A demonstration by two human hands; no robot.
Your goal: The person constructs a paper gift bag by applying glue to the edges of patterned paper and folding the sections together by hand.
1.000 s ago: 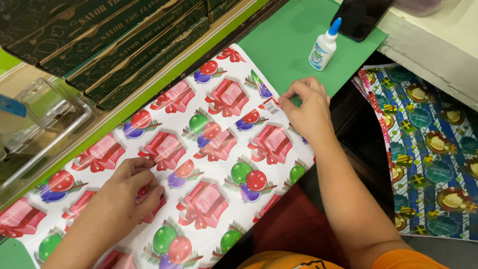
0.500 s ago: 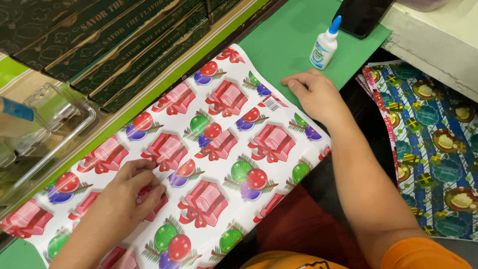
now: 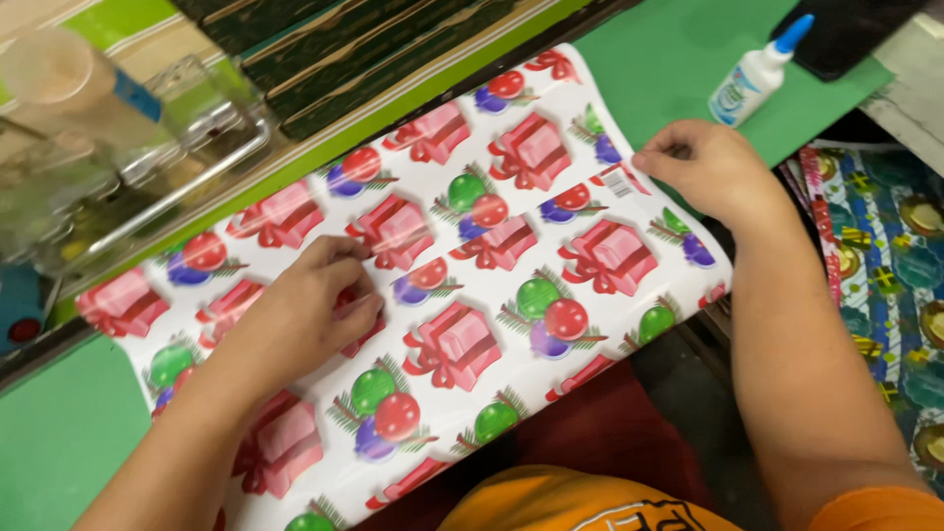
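A sheet of wrapping paper [image 3: 492, 275], white with red gifts and baubles, lies slantwise across the green table [image 3: 678, 59], its near edge hanging over the table's front edge. The left hand [image 3: 300, 315] presses down on the paper's middle, fingers curled. The right hand [image 3: 703, 167] pinches the paper's far right edge. A glue bottle [image 3: 752, 74] stands near the table's far right corner.

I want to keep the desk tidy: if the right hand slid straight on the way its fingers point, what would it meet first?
Only more wrapping paper: the right hand points leftward along the sheet, away from the glue bottle.
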